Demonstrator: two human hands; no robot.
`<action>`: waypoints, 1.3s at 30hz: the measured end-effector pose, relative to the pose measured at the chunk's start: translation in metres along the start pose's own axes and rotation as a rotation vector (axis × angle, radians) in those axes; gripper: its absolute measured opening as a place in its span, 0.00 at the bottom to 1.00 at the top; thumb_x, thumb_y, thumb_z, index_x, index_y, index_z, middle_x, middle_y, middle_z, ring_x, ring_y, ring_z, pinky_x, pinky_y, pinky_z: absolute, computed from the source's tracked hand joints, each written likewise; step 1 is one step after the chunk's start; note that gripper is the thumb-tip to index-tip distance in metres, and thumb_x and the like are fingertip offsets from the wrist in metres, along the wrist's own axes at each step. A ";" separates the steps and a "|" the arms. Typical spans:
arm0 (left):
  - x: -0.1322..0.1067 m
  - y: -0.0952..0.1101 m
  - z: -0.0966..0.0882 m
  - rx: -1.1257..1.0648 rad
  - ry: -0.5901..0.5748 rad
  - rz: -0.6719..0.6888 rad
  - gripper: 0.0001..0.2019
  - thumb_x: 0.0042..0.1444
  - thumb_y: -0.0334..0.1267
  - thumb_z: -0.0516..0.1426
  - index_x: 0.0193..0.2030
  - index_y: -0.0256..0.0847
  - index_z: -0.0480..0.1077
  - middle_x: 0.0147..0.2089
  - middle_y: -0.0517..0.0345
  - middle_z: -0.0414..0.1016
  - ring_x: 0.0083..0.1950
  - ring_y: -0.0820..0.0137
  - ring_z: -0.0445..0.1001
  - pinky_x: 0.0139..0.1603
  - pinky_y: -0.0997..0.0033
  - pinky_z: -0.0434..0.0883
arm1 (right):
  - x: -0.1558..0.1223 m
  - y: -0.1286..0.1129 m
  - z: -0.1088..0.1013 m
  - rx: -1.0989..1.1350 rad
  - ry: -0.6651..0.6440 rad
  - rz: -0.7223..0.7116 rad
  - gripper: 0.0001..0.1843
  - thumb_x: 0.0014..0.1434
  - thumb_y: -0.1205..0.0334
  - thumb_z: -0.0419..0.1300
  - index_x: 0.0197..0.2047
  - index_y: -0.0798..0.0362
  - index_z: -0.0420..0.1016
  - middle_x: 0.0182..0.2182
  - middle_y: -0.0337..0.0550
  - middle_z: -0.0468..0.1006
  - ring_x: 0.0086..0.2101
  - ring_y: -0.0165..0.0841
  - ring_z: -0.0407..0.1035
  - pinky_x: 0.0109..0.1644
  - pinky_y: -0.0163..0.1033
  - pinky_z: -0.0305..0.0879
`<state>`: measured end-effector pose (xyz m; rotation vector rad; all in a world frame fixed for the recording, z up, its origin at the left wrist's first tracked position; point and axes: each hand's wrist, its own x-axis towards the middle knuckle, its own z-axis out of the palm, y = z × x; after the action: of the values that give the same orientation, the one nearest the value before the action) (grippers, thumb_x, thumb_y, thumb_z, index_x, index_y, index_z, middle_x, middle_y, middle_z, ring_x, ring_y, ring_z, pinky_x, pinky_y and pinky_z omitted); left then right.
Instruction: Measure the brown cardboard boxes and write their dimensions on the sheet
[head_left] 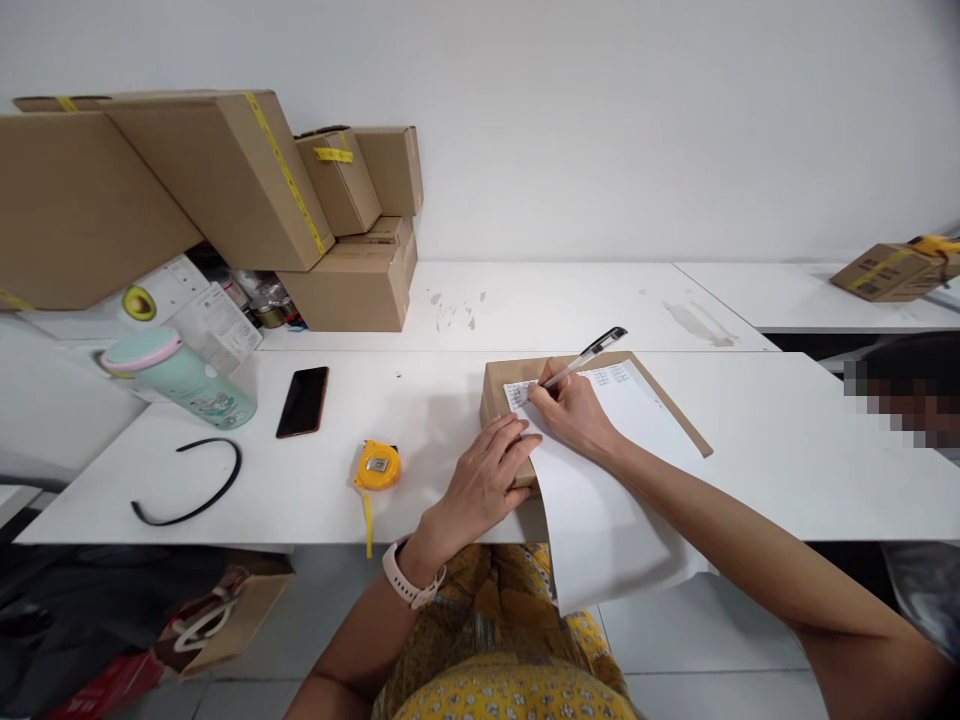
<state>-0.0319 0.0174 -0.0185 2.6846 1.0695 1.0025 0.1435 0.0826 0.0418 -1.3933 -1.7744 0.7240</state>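
Note:
A flat cardboard box (675,410) lies on the white table (787,440) in front of me, with a white sheet of paper (607,510) spread over it and hanging past the table's front edge. My right hand (574,410) is closed on a pen (589,357), its tip on printed rows at the sheet's top left corner. My left hand (484,480) lies flat with fingers stretched out, pressing the sheet's left edge and the box's near corner.
A yellow tape measure (377,466), a black phone (303,401), a black curved band (191,483) and a mint bottle (184,378) lie to the left. Stacked cardboard boxes (225,190) stand at the back left. Another box (892,268) sits far right, near another person (911,400).

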 end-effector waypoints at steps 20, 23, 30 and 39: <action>-0.003 0.000 -0.006 -0.016 0.017 -0.002 0.27 0.61 0.34 0.62 0.65 0.43 0.58 0.64 0.44 0.67 0.71 0.53 0.63 0.68 0.45 0.69 | -0.013 0.023 -0.057 -0.023 0.319 -0.089 0.13 0.68 0.48 0.53 0.46 0.47 0.69 0.30 0.40 0.79 0.33 0.35 0.75 0.41 0.42 0.67; -0.003 0.001 -0.007 -0.014 0.003 -0.005 0.28 0.61 0.34 0.61 0.66 0.44 0.58 0.64 0.45 0.67 0.72 0.54 0.62 0.69 0.45 0.69 | -0.022 0.046 -0.100 -0.255 0.397 -0.075 0.12 0.68 0.51 0.51 0.48 0.46 0.70 0.35 0.44 0.82 0.39 0.39 0.77 0.45 0.44 0.66; -0.001 0.007 -0.006 0.025 -0.023 -0.019 0.30 0.59 0.31 0.60 0.67 0.42 0.57 0.66 0.44 0.66 0.73 0.53 0.60 0.71 0.43 0.66 | -0.054 0.151 -0.175 -0.599 0.441 0.147 0.11 0.68 0.54 0.48 0.45 0.45 0.70 0.39 0.54 0.80 0.37 0.46 0.71 0.39 0.49 0.57; -0.002 0.019 -0.007 0.134 -0.098 -0.093 0.33 0.56 0.29 0.59 0.69 0.43 0.56 0.70 0.42 0.63 0.75 0.53 0.57 0.74 0.39 0.55 | -0.079 0.209 -0.123 -0.788 0.041 0.228 0.16 0.55 0.70 0.56 0.47 0.58 0.76 0.46 0.68 0.78 0.48 0.52 0.69 0.47 0.53 0.65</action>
<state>-0.0261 0.0005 -0.0089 2.7246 1.2709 0.8017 0.3691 0.0559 -0.0748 -2.1232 -1.9780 0.0727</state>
